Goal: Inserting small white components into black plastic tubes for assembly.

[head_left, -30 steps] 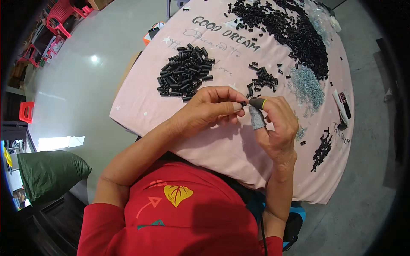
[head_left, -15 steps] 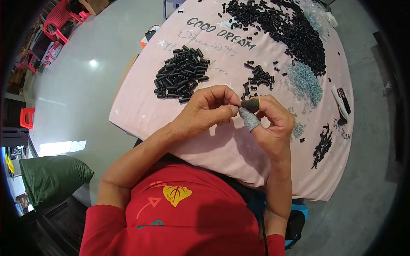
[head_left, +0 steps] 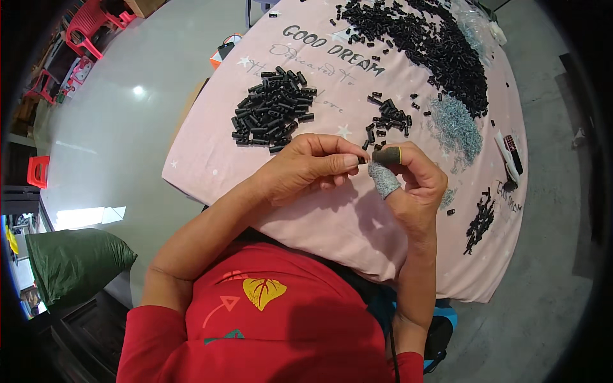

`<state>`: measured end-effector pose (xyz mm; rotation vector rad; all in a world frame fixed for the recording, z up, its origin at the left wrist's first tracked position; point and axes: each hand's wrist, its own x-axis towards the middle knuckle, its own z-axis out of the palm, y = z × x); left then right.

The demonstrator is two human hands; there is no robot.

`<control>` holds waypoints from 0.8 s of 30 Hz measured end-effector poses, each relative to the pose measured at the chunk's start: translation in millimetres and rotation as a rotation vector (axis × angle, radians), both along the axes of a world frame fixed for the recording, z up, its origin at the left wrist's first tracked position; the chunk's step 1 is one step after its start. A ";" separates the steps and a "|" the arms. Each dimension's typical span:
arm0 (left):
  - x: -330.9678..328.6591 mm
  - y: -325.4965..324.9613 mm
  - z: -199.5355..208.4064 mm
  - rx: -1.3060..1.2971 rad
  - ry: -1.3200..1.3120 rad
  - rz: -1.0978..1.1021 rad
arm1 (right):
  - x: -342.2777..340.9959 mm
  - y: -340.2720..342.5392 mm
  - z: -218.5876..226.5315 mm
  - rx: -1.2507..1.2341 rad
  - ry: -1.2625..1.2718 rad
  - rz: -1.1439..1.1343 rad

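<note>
Between the thumb and index finger of my left hand [head_left: 316,165] is a small black plastic piece [head_left: 361,161], mostly hidden by the fingertips. My right hand [head_left: 412,179] meets it from the right, thumb and index finger pinched together at its end. A grey wrap covers that thumb, and a dark finger cover sits on the index finger. Whatever the right fingertips pinch is too small to name. Just beyond the hands lies a small group of short black pieces [head_left: 391,118]. Farther left is a heap of black cylinders [head_left: 271,107].
A pink printed cloth [head_left: 211,150] covers the table. Large black parts pile [head_left: 440,51] lies at the far right, beside small silvery pieces [head_left: 458,131]. Thin black parts [head_left: 480,220] and a white-and-black tool [head_left: 509,154] lie right. A green sack [head_left: 80,265] stands on the left.
My fingertips have drawn slightly apart, so the black piece in the left hand shows more. The right hand has shifted a little to the right.
</note>
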<state>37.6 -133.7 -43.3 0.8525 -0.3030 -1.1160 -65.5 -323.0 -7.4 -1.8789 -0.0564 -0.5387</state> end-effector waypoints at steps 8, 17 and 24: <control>2.5 2.0 -0.1 -0.019 0.031 -0.004 | 3.6 0.0 7.7 -0.311 -0.094 0.020; 3.9 6.5 9.0 -0.038 0.070 0.009 | -0.1 -7.9 6.0 -0.239 -0.102 -0.131; 6.2 20.8 1.1 0.009 0.037 0.099 | -5.2 -34.5 -1.8 -0.545 0.413 -0.103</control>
